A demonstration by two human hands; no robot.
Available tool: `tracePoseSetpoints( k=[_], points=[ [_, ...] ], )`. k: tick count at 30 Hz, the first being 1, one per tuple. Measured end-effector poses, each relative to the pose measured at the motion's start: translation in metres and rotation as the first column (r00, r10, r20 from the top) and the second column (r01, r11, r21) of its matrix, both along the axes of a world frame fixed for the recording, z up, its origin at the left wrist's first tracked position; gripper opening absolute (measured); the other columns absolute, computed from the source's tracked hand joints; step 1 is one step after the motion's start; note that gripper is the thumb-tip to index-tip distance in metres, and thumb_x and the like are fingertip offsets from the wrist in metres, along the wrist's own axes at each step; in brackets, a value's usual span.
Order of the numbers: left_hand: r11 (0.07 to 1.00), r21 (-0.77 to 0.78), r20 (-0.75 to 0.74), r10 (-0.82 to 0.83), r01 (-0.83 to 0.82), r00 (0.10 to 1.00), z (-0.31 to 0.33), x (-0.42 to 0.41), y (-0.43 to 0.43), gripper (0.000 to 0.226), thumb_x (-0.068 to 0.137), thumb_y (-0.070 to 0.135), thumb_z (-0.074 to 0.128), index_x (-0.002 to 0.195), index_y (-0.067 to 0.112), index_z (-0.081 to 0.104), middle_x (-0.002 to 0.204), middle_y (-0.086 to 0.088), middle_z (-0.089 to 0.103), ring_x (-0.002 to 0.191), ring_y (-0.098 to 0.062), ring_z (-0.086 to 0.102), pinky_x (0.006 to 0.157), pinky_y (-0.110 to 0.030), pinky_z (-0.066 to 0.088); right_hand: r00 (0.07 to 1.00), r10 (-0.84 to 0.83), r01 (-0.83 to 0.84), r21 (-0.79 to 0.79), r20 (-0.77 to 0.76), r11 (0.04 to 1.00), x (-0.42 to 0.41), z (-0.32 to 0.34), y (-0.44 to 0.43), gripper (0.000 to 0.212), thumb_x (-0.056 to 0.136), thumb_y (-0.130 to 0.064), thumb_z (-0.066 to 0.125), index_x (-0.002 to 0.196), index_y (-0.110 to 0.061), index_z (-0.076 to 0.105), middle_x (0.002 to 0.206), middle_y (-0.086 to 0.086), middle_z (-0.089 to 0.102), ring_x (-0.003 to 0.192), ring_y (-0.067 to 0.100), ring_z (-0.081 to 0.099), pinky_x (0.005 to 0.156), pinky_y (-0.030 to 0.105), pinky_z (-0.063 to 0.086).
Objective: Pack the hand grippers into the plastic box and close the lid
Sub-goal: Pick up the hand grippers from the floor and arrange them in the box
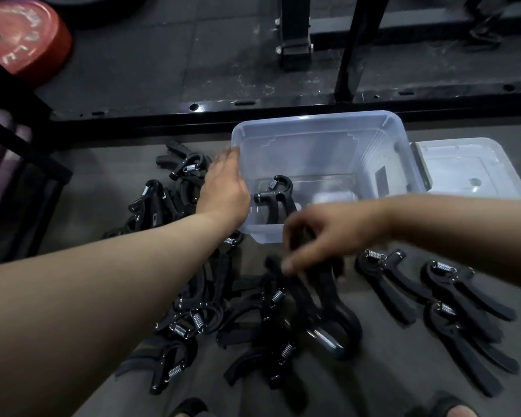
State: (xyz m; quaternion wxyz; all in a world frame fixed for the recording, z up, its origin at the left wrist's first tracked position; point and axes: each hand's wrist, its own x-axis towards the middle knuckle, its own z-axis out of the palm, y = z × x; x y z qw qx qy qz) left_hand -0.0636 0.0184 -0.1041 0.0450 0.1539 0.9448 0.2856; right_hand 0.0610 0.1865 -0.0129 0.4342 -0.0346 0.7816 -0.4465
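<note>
A clear plastic box [388, 139] stands open on the grey floor, with one black hand gripper [275, 195] lying inside it. My left hand [224, 185] rests against the box's left wall, fingers apart, holding nothing. My right hand [322, 236], blurred, is closed around a black hand gripper [325, 302] just in front of the box. Several more black grippers lie in a pile [199, 314] at the lower left, a group [163, 194] left of the box, and a row [451, 302] at the right. The clear lid [469, 170] lies flat to the right of the box.
A black metal rack frame [253, 112] runs along the floor just behind the box, with uprights [354, 46] beyond it. A red weight plate [21, 37] sits at the top left. Toes of my sandalled feet [451, 409] show at the bottom edge.
</note>
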Motion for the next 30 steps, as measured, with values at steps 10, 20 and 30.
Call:
tracePoseSetpoints(
  k=[10, 20, 30],
  points=[
    [1.0, -0.005, 0.002, 0.003, -0.003, 1.0, 0.002, 0.005, -0.001, 0.055, 0.099, 0.018, 0.03, 0.154, 0.019, 0.022, 0.162, 0.001, 0.02, 0.149, -0.015, 0.013, 0.122, -0.037, 0.012, 0.435, -0.869, 0.883, -0.302, 0.236, 0.359, -0.05, 0.001, 0.074, 0.024, 0.099, -0.029, 0.05, 0.094, -0.007, 0.058, 0.067, 0.01, 0.069, 0.053, 0.016, 0.066, 0.044, 0.018, 0.048],
    [1.0, -0.002, 0.006, 0.025, -0.025, 1.0, 0.003, 0.006, 0.0, 0.056, 0.098, 0.016, 0.03, 0.153, 0.019, 0.024, 0.161, 0.002, 0.022, 0.149, -0.015, 0.015, 0.122, -0.036, 0.013, -0.017, -0.899, 1.0, -0.004, 0.439, -0.021, -0.052, -0.071, 0.073, 0.02, 0.099, -0.013, 0.052, 0.112, 0.003, 0.052, 0.12, 0.024, 0.055, 0.092, 0.034, 0.064, 0.053, 0.034, 0.06],
    [1.0, 0.004, 0.01, 0.017, -0.017, 1.0, 0.004, 0.006, 0.0, 0.054, 0.1, 0.016, 0.03, 0.154, 0.02, 0.022, 0.161, 0.003, 0.02, 0.149, -0.014, 0.013, 0.122, -0.035, 0.012, -0.085, -0.881, 0.988, -0.076, 0.465, -0.135, -0.076, -0.086, 0.065, 0.034, 0.093, -0.022, 0.064, 0.113, 0.003, 0.053, 0.113, 0.021, 0.055, 0.078, 0.032, 0.065, 0.058, 0.031, 0.061]
  ],
)
